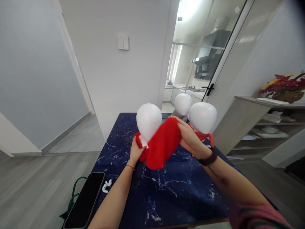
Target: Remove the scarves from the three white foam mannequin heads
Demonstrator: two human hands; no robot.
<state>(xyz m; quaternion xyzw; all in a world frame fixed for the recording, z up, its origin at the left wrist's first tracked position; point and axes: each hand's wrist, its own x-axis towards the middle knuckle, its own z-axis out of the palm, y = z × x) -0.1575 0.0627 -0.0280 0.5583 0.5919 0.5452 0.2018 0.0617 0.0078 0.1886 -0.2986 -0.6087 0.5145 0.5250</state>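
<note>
A white mannequin head (pixel 149 120) stands upright on the dark blue marble-patterned table, with a red scarf (pixel 162 148) around its neck. My left hand (pixel 136 150) is closed at the left side of the neck, gripping scarf, its thumb against the white base. To the right, my right hand (pixel 187 133) is closed on a wide length of the same scarf, which is raised and blurred by motion. That cloth covers the lower right of the head. Behind my right hand stands another white head (pixel 203 117) with red cloth knotted around its neck.
A third white head (pixel 183 104) with grey cloth stands farther back. At the table's left edge lie a black phone (pixel 84 202) and white earbuds (pixel 106 186), beside a green cord (pixel 72 198). A shelf unit (pixel 257 127) stands right, near a glass door.
</note>
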